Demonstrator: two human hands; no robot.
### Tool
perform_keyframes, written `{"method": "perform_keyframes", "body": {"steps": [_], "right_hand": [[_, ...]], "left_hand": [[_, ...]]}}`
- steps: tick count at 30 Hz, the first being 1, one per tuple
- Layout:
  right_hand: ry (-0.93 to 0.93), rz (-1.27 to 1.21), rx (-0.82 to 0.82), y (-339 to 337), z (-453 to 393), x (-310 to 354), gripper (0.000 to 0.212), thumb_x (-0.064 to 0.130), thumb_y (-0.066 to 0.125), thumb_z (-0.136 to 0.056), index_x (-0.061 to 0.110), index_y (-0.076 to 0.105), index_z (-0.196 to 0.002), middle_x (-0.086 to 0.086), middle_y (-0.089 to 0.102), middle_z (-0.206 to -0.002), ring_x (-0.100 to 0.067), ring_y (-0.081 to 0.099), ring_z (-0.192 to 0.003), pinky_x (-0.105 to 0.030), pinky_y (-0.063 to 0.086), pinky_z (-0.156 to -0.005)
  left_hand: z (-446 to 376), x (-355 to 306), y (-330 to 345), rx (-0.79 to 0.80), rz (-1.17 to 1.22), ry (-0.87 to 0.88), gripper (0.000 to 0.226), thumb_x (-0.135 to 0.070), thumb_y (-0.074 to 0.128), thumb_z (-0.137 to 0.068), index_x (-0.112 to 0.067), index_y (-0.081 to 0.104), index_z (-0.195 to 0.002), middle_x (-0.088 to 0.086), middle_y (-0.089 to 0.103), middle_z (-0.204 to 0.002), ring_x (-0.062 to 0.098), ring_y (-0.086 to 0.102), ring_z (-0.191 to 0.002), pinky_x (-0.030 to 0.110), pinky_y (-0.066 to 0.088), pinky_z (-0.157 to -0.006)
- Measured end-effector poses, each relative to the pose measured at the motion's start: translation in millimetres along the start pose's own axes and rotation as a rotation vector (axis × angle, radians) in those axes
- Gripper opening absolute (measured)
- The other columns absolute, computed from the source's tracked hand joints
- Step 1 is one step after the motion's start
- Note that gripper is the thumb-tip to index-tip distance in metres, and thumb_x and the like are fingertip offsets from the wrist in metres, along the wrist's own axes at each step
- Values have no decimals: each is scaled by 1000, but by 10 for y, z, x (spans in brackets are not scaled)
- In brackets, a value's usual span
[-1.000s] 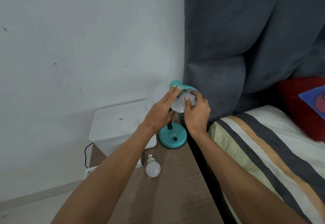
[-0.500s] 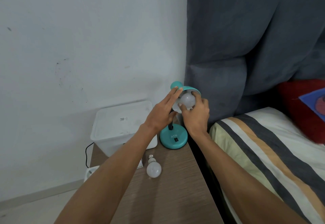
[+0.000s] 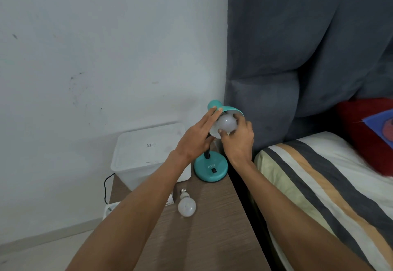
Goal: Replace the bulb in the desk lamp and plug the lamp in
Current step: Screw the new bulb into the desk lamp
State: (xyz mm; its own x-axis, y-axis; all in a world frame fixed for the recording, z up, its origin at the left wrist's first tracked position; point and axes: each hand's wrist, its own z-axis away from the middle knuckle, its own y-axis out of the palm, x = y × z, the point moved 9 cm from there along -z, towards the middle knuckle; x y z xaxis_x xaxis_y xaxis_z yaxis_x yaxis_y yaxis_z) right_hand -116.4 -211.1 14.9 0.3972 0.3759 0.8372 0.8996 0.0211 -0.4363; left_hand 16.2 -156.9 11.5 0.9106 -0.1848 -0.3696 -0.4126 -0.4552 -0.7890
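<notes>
A teal desk lamp stands at the back of the wooden bedside table, its round base next to the bed. Its shade tilts toward me with a white bulb in the opening. My right hand has its fingertips closed around that bulb. My left hand lies flat against the shade's left side, fingers straight, thumb under the rim. A second white bulb lies loose on the table, screw cap pointing away from me.
A white lidded plastic box sits left of the lamp. A black cord runs down to a white power strip on the floor. A grey padded headboard and a striped bed are to the right.
My right fingers have shifted around the bulb in the shade, thumb moving lower. My left hand stays on the shade. The view has drifted slightly.
</notes>
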Motion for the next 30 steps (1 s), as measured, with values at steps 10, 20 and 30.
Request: {"method": "perform_keyframes", "body": {"steps": [10, 20, 30], "right_hand": [[-80, 34, -1, 10, 13, 49, 60, 32, 74, -86, 14, 48, -137, -8, 55, -129, -22, 57, -112, -30, 45, -91], [31, -58, -35, -20, -39, -24, 46, 38, 59, -96, 14, 54, -134, -10, 65, -117, -23, 64, -104, -29, 50, -85], [180, -156, 19, 75, -69, -213, 47, 47, 60, -92, 12, 61, -123, -6, 72, -98, -25, 70, -94, -34, 55, -87]], "left_hand": [[2, 12, 23, 8, -13, 1, 95, -1, 72, -89, -29, 21, -164, 1, 24, -171, 37, 59, -130, 46, 57, -100], [-3, -3, 11, -2, -13, 9, 93, -3, 72, -92, -31, 19, -163, 2, 24, -171, 39, 56, -135, 49, 56, -102], [-5, -2, -24, 5, -1, 0, 93, -2, 72, -90, -29, 22, -163, 2, 24, -171, 39, 52, -139, 51, 54, -105]]}}
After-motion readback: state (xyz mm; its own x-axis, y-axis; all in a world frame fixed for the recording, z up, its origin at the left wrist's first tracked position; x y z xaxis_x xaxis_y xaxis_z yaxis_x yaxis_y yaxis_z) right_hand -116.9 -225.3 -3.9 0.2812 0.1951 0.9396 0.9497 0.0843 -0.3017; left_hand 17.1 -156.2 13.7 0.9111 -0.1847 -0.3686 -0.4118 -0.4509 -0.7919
